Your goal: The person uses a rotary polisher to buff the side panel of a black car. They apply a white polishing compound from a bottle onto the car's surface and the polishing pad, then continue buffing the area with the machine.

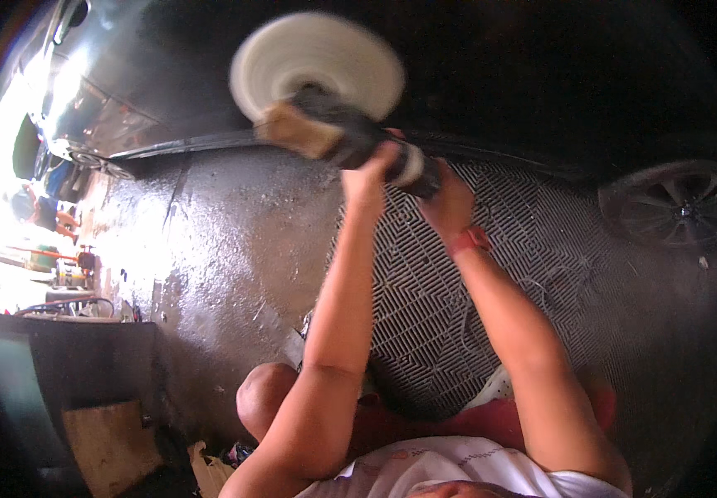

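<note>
Both my hands grip a car polisher [354,141] with a black body and a tan section beside its head. Its round white pad [350,51] is blurred, and lies at or just in front of the dark side of a car [524,83]; whether it touches cannot be told. My left hand [372,172] is wrapped round the middle of the body. Behind it, my right hand [450,202] closes on the rear end, with a red band on that wrist. Both arms are stretched forward.
The car's wheel [682,206] stands at the right. A grooved mat [416,307] lies beneath my arms, beside wet, shiny floor [217,224]. At the lower left are a dark box-like piece [109,357] and a brown cardboard piece [113,448]. Clutter sits in bright light farther left.
</note>
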Tool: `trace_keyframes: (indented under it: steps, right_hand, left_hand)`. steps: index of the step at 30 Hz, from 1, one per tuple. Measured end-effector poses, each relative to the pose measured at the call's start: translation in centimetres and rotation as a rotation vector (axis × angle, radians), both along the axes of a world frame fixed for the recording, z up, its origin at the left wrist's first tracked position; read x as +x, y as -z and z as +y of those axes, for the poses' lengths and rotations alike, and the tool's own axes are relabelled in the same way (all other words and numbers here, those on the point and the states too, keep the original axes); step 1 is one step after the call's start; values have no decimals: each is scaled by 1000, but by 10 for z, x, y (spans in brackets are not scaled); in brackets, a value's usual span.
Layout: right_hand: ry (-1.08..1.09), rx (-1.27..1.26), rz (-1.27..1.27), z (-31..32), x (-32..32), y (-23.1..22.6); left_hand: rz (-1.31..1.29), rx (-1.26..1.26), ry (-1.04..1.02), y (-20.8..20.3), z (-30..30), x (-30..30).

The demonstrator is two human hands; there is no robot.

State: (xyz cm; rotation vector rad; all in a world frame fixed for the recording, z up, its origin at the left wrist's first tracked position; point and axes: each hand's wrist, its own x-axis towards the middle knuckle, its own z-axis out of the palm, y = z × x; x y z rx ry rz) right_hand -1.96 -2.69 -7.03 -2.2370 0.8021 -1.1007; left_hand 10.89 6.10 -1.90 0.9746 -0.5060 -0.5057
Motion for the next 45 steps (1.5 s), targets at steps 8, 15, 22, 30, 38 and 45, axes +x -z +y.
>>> trace_keyframes:
  steps: [8,15,22,30,38,45]
  right_hand:
    - [-150,-197,528,-6,20,-74]
    - [-68,22,667,-69,-133,-45]
    - [234,215,679,-92,-337,0]
    - [313,434,488,-67,-455,21]
    - [137,219,674,-87,-293,-6]
    - [-229,228,583,-64,-81,3]
  left_hand:
    - [478,-159,-102,8,18,23]
    - [552,-43,0,57,-51,-115]
    - [529,141,538,48,-97,-277]
    - [343,337,911,52,-115,-355]
    - [518,179,472,58,-78,-246]
    - [408,69,-66,54,-20,-77]
